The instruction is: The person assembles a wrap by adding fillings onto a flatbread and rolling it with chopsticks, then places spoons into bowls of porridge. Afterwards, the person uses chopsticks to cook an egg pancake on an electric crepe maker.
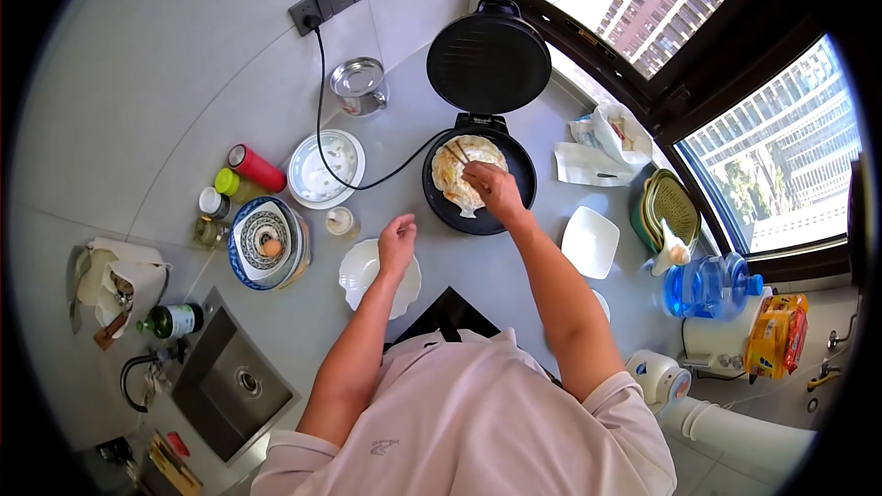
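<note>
A pair of chopsticks (460,152) is in my right hand (492,188), its fingers closed round them. Their tips touch a browned, pale flatbread (450,186) lying in the black electric griddle (516,188). The griddle's ridged lid (489,60) stands raised behind. My left hand (397,243) hovers with curled fingers over the edge of a white scalloped plate (356,274); nothing shows in it. Close by that hand stands a small glass jar (341,221).
A black cord (320,101) runs from the wall socket across a white dish (301,170) to the griddle. At left, stacked bowls (242,262) hold an egg. A square white plate (591,242), paper bag (620,149), baskets (675,202) and water jug (709,287) stand right.
</note>
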`<state>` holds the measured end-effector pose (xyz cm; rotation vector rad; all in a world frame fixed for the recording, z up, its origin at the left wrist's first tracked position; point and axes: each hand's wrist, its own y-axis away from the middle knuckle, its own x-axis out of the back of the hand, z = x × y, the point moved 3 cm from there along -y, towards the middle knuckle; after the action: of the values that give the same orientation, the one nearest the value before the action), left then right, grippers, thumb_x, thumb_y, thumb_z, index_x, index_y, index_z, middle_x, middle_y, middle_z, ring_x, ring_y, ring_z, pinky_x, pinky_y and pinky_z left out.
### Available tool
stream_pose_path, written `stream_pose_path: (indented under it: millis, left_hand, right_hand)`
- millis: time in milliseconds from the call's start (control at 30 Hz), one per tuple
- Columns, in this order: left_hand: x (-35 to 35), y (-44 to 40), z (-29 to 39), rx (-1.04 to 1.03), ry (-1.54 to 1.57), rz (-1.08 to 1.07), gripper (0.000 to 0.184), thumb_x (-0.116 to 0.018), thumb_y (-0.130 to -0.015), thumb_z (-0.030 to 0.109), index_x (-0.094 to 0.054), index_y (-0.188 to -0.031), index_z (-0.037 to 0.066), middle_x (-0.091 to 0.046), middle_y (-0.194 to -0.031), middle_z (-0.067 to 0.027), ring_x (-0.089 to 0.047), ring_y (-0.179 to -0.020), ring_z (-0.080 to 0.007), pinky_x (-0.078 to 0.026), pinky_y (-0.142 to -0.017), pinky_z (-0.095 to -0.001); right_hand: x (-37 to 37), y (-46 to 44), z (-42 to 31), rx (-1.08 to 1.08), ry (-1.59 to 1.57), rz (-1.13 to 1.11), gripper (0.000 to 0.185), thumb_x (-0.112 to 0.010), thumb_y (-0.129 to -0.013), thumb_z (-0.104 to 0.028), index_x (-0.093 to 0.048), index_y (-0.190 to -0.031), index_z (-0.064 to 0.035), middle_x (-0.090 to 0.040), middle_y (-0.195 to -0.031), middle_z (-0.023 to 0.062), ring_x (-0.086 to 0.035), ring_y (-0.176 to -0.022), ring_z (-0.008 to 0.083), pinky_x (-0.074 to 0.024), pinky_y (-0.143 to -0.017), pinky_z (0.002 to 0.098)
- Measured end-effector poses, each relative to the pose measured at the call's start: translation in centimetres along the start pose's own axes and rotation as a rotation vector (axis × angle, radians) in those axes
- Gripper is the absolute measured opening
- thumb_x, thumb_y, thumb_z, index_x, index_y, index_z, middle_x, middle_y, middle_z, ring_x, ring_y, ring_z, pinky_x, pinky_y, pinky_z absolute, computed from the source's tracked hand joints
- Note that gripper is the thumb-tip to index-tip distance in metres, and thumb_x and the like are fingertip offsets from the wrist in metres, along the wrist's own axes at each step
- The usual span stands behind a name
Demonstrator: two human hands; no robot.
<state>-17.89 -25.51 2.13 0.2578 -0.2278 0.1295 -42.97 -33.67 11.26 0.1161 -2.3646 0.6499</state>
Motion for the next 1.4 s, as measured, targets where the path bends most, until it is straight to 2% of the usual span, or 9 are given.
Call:
stream_pose_path:
  millis: [133, 300, 533, 933, 1033, 1133, 1233, 1333, 1400]
  left_hand:
    - [0.3, -0.1, 0.0, -0.027, 0.009, 0.012, 0.026, -0.065, -0.099, 0.012, -0.071, -0.122, 0.004, -0.075, -0.113, -0.0081, -0.070, -0.099, -0.0163, -0.054, -0.090, -0.0295]
    - [-0.7, -0.8, -0.3, -0.050, 0.010, -0.026, 0.027, -0.063, -0.101, 0.011, -0.070, -0.126, 0.007, -0.073, -0.112, -0.0025, -0.065, -0.094, -0.0113, -0.052, -0.081, -0.0265]
    - [-2.7, -1.1, 0.5, -0.071, 0.005, -0.052, 0.025, -0.062, -0.101, 0.012, -0.071, -0.124, 0.008, -0.073, -0.108, -0.0006, -0.064, -0.088, -0.0086, -0.051, -0.070, -0.0249]
    - [-5.2, -0.9, 1.9, -0.107, 0.069, -0.090, 0.025, -0.062, -0.102, 0.013, -0.071, -0.124, 0.009, -0.072, -0.103, 0.0023, -0.062, -0.084, -0.0061, -0.051, -0.069, -0.0242]
    - [-5.1, -0.5, 1.7, -0.027, 0.104, -0.109, 0.025, -0.062, -0.101, 0.009, -0.070, -0.123, 0.001, -0.075, -0.115, -0.0076, -0.070, -0.107, -0.0156, -0.053, -0.096, -0.0286]
    - [-5.0, -0.4, 1.4, -0.110, 0.046, -0.088, 0.024, -0.062, -0.102, 0.013, -0.071, -0.124, 0.008, -0.071, -0.101, 0.0027, -0.062, -0.084, -0.0063, -0.051, -0.068, -0.0239]
    - [-4.8, -0.2, 1.4, -0.027, 0.067, -0.104, 0.024, -0.063, -0.100, 0.009, -0.070, -0.123, 0.001, -0.075, -0.114, -0.0071, -0.070, -0.106, -0.0152, -0.054, -0.095, -0.0285]
    - [-4.5, -0.1, 1.2, -0.027, 0.078, -0.090, 0.025, -0.064, -0.100, 0.009, -0.070, -0.122, 0.001, -0.075, -0.114, -0.0072, -0.070, -0.105, -0.0150, -0.054, -0.094, -0.0285]
    - [-4.3, -0.2, 0.8, -0.083, 0.062, -0.072, 0.024, -0.063, -0.101, 0.011, -0.071, -0.122, 0.006, -0.073, -0.106, -0.0007, -0.065, -0.092, -0.0094, -0.052, -0.078, -0.0259]
  right_hand:
    - [1.2, 0.8, 1.8, -0.105, 0.024, 0.133, 0.012, -0.070, -0.096, -0.015, -0.070, -0.103, -0.0053, -0.072, -0.101, 0.0138, -0.069, -0.094, 0.0370, -0.0552, -0.080, 0.0410]
    - [2.6, 2.9, 3.7, -0.191, 0.072, 0.253, 0.012, -0.069, -0.097, -0.015, -0.070, -0.104, -0.0056, -0.073, -0.102, 0.0148, -0.069, -0.094, 0.0370, -0.0556, -0.081, 0.0416]
    - [4.9, 6.7, 3.1, -0.264, 0.188, 0.272, 0.007, -0.067, -0.097, -0.011, -0.068, -0.100, -0.0049, -0.073, -0.102, 0.0152, -0.069, -0.091, 0.0387, -0.0553, -0.078, 0.0442]
    - [6.7, 12.3, -2.9, -0.274, 0.335, 0.250, 0.007, -0.067, -0.096, -0.013, -0.067, -0.096, -0.0058, -0.070, -0.089, 0.0134, -0.067, -0.078, 0.0373, -0.0540, -0.067, 0.0452]
    - [8.1, 12.3, -3.8, -0.294, 0.280, 0.263, 0.009, -0.070, -0.096, -0.015, -0.069, -0.096, -0.0061, -0.069, -0.084, 0.0123, -0.066, -0.072, 0.0356, -0.0535, -0.065, 0.0435]
    - [9.7, 12.2, -3.7, -0.306, 0.247, 0.196, 0.012, -0.072, -0.096, -0.017, -0.070, -0.095, -0.0059, -0.068, -0.080, 0.0118, -0.065, -0.069, 0.0341, -0.0531, -0.063, 0.0418]
    - [10.1, 12.3, -4.0, -0.282, 0.247, 0.150, 0.012, -0.072, -0.096, -0.016, -0.071, -0.094, -0.0050, -0.066, -0.077, 0.0117, -0.065, -0.067, 0.0336, -0.0527, -0.062, 0.0410]
    - [10.0, 12.5, -4.7, -0.285, 0.230, 0.126, 0.012, -0.071, -0.096, -0.016, -0.070, -0.094, -0.0043, -0.065, -0.077, 0.0128, -0.065, -0.067, 0.0343, -0.0523, -0.061, 0.0416]
    - [9.6, 12.5, -5.3, -0.344, 0.191, 0.113, 0.012, -0.071, -0.096, -0.015, -0.070, -0.093, -0.0036, -0.065, -0.077, 0.0135, -0.064, -0.067, 0.0349, -0.0520, -0.061, 0.0421]
